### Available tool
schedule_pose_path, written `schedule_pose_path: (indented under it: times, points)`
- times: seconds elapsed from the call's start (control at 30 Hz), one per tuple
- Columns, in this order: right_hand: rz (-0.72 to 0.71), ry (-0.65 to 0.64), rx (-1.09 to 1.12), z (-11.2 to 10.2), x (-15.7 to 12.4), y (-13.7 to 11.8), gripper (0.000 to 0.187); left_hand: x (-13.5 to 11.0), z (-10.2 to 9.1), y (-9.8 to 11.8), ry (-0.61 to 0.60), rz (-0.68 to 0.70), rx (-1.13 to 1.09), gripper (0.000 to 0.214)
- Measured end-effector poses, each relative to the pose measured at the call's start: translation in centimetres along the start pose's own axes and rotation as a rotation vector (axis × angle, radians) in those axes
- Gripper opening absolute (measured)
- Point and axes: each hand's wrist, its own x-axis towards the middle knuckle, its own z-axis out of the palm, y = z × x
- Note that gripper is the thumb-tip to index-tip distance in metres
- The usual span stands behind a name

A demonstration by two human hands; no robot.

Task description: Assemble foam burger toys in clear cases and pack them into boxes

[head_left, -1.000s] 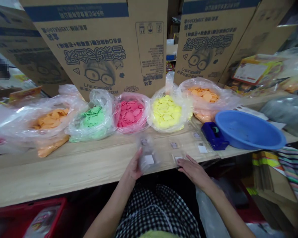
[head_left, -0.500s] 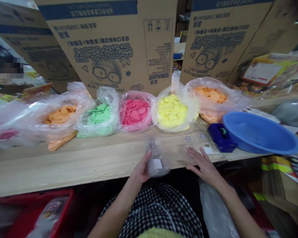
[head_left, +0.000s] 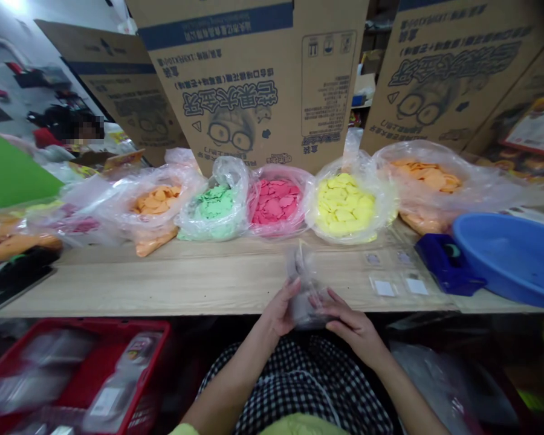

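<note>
A small clear plastic packet stands upright at the front edge of the wooden table, gripped from both sides. My left hand closes on its left side and my right hand pinches its lower right. Behind it sit open bags of coloured chips: orange, green, pink, yellow and another orange bag. Flat clear packets with white labels lie on the table to the right of my hands.
A dark blue tape dispenser and a blue basin stand at the right. Large cardboard boxes wall the back. A red crate with filled packets sits low at the left. A person is in the far left background.
My right hand left the flat packets on the table and came over to grip the packet that my left hand holds. The view swung to the left.
</note>
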Motion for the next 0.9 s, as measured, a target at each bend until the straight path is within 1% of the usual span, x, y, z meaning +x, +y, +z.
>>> schedule_pose_path:
  times: [0.07,0.1,0.13,0.17,0.23,0.33,0.4,0.47,0.57,0.67,0.73,0.8,0.87,0.9]
  points:
    - [0.041,0.111,-0.045,-0.1,-0.3,0.0,0.021,-0.3,-0.2,0.6,0.021,0.003,-0.022,0.045]
    - [0.032,0.143,-0.100,-0.1,-0.4,0.2,0.021,-0.4,-0.4,1.0,0.034,0.008,-0.029,0.046]
    - [0.004,0.149,-0.175,-0.2,-0.5,0.6,0.021,-0.6,-0.7,1.5,0.049,0.015,-0.033,0.047]
    - [-0.038,0.128,-0.263,-0.4,-0.7,1.1,0.021,-0.8,-1.1,2.2,0.065,0.027,-0.033,0.047]
    - [-0.130,0.042,-0.447,-0.7,-1.0,2.5,0.021,-1.3,-2.0,3.5,0.100,0.062,-0.031,0.045]
    - [-0.169,-0.055,-0.666,-1.3,-1.6,4.9,0.023,-1.7,-3.4,4.9,0.116,0.125,-0.033,0.040]
    - [-0.154,-0.076,-0.758,-1.8,-1.9,6.3,0.024,-1.8,-4.0,5.1,0.111,0.146,-0.038,0.039]
    - [-0.132,-0.085,-0.814,-2.5,-2.0,7.3,0.024,-1.9,-4.3,4.9,0.096,0.128,-0.045,0.040]
    - [-0.109,-0.101,-0.859,-4.0,-2.2,8.0,0.025,-2.0,-4.2,4.2,0.072,0.082,-0.050,0.041]
    - [-0.095,-0.085,-0.879,-4.9,-2.2,7.0,0.030,-2.2,-3.8,3.5,0.078,0.076,-0.039,0.040]
    - [-0.088,-0.067,-0.847,-4.4,-1.8,5.3,0.039,-2.3,-3.4,3.1,0.105,0.080,-0.023,0.044]
    - [-0.096,-0.069,-0.750,-2.9,-0.9,2.8,0.048,-2.5,-2.9,2.6,0.124,0.083,-0.007,0.049]
    - [-0.129,-0.121,-0.589,-0.7,0.4,0.3,0.052,-2.7,-2.5,2.2,0.123,0.092,0.001,0.050]
    - [-0.145,-0.168,-0.507,0.5,1.1,-0.8,0.053,-2.8,-2.3,2.0,0.119,0.102,-0.001,0.049]
